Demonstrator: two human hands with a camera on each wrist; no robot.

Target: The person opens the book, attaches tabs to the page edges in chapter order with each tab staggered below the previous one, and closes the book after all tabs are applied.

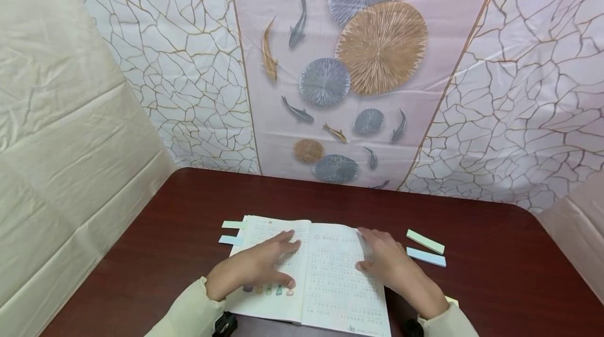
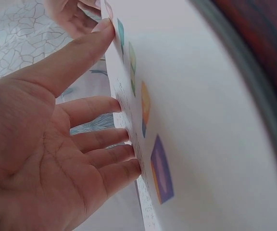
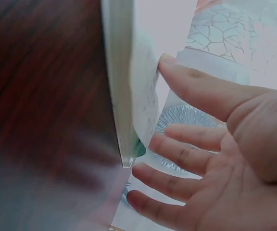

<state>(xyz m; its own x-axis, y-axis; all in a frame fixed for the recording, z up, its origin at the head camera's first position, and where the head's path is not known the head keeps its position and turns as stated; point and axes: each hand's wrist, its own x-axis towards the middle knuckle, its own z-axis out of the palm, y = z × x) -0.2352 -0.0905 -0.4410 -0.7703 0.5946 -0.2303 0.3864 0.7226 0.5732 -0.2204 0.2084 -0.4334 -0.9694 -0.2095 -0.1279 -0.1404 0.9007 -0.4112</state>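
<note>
An open book (image 1: 342, 284) with printed text lies on the dark table. My left hand (image 1: 257, 263) rests on its left page, fingers spread and fairly straight; in the left wrist view the thumb and fingertips (image 2: 129, 166) touch the paper beside small coloured pictures (image 2: 162, 171). Over the right page's outer edge is my right hand (image 1: 389, 263), with its thumb (image 3: 169, 65) at the page and its fingers stretched out along the book's edge. Green and blue sticky strips (image 1: 231, 240) stick out from the book's left side.
Right of the book, a green strip pad (image 1: 425, 241) and a blue strip pad (image 1: 426, 257) lie on the reddish-brown table (image 1: 509, 274). A yellow piece (image 1: 452, 301) shows partly behind the right wrist. Patterned cloth (image 1: 330, 117) hangs behind the table.
</note>
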